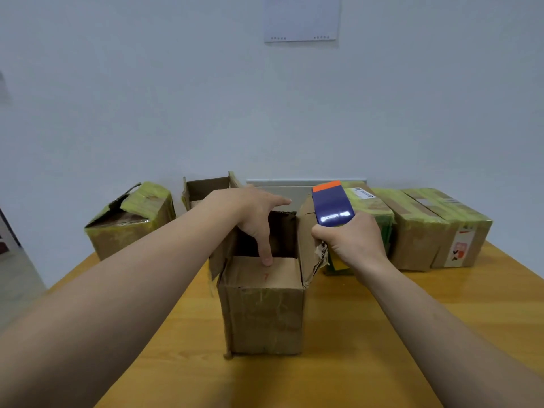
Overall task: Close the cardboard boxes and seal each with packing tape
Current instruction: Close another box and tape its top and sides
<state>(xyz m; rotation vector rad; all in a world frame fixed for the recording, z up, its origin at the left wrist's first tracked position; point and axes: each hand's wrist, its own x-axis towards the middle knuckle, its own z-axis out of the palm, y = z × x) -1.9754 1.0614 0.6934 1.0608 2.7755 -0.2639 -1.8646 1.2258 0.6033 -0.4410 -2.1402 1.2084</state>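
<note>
One left thumb (266,254) pressing box flap (262,273), right fingers (323,235) gripping tape dispenser (331,204)

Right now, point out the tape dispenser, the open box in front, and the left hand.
tape dispenser (332,206): head view, on its blue body.
open box (265,313): head view, on its near front wall.
left hand (250,213): head view, on the back of the hand.

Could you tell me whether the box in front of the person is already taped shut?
No, the front box is open on top: the left hand presses its near flap down while its right flap stands up.
</note>
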